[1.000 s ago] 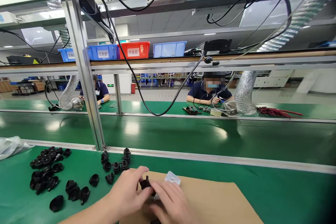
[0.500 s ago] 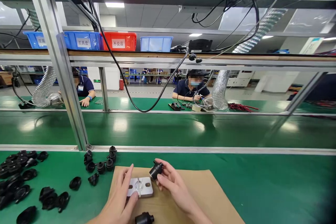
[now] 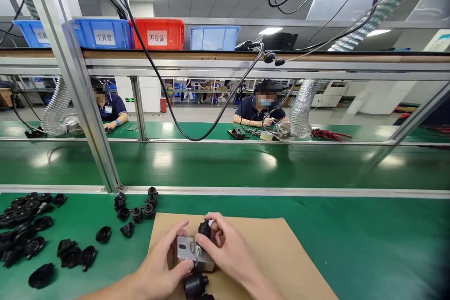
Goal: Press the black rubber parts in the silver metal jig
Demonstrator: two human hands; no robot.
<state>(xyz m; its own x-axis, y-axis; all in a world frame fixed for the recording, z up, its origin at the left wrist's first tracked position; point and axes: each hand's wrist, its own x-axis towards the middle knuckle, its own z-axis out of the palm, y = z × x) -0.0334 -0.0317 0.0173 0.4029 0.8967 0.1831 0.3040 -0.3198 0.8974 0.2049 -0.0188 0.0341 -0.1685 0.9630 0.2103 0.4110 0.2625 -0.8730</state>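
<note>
In the head view a silver metal block with slots and a clear round piece in its middle sits over the brown sheet, turned so its front side shows. My left hand grips its left end between thumb and fingers. A small black ribbed cylindrical part is pinched in my right hand, close against the block's far right edge; whether they touch I cannot tell. Just in front of the block lies another black cylindrical part, with a further black piece partly cut off by the frame's bottom.
Brown cardboard covers part of the green table. Many black cup-like parts lie at left, with several black cylinders behind them. A metal post rises at left. Two co-workers sit across, beyond a hanging black cable.
My left hand has closed on the metal block, which is now turned and tilted. My right hand has brought the black part down against it. The view has tipped slightly downward.
</note>
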